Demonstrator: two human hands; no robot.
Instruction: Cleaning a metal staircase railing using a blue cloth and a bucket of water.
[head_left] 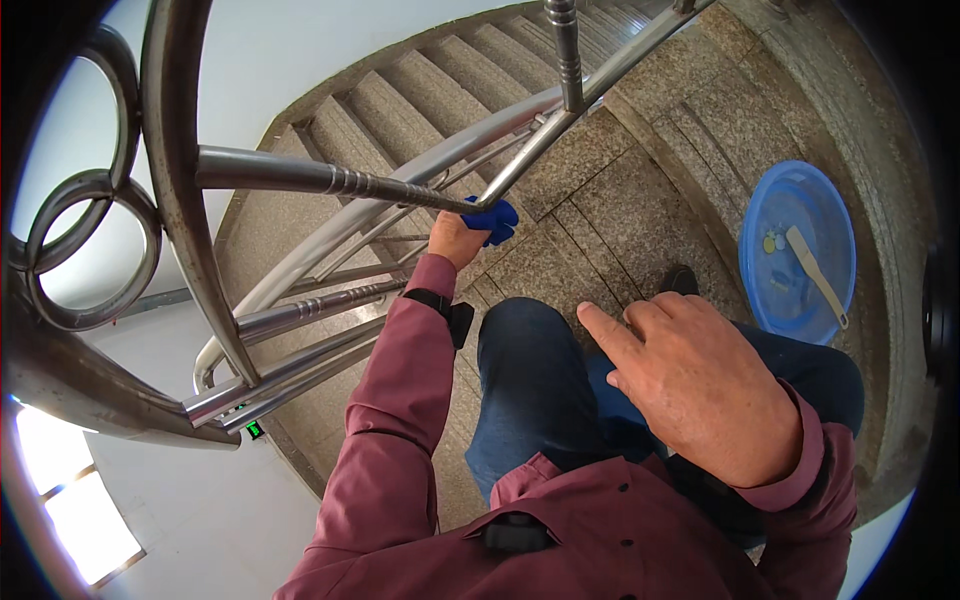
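My left hand (454, 240) grips a dark blue cloth (492, 222). It presses the cloth against the lower end of an upright metal post, where the post meets the slanting rail (530, 160) of the stair railing. My right hand (695, 385) hovers above my knee with its back up. Its index finger stretches out, the other fingers bend loosely, and no object shows in it. To the right, on a step, stands a translucent blue plastic basin (752, 255). A cream-coloured long-handled tool (815, 275), its kind unclear, leans inside with some small yellowish and pale pieces.
Speckled stone stairs (430, 90) curve down beyond the railing. Thick metal rings (85, 250) and curved rails fill the left side close to me. Stone steps (700, 130) also run along the right. A bright window (85, 510) lies at the lower left.
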